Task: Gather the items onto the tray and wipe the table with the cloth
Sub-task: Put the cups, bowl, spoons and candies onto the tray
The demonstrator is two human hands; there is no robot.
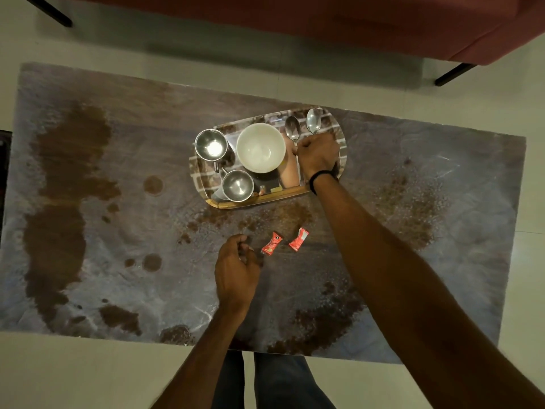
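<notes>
An oval mirrored tray (pixel 295 196) sits at the middle back of the stained table (pixel 118 178). On it stand a white bowl (pixel 260 147), two steel cups (pixel 211 144) (pixel 237 185) and two spoons (pixel 292 128) (pixel 313 120). My right hand (pixel 318 153) is over the tray's right part, fingers closed on the handles of the spoons. Two red sachets (pixel 271 244) (pixel 298 239) lie on the table in front of the tray. My left hand (pixel 236 270) hovers just left of them, fingers curled and empty. No cloth is visible.
Brown spill patches cover the table's left side, front and right. A red sofa (pixel 354 22) with black legs stands beyond the far edge. Pale floor surrounds the table; my legs show at its near edge.
</notes>
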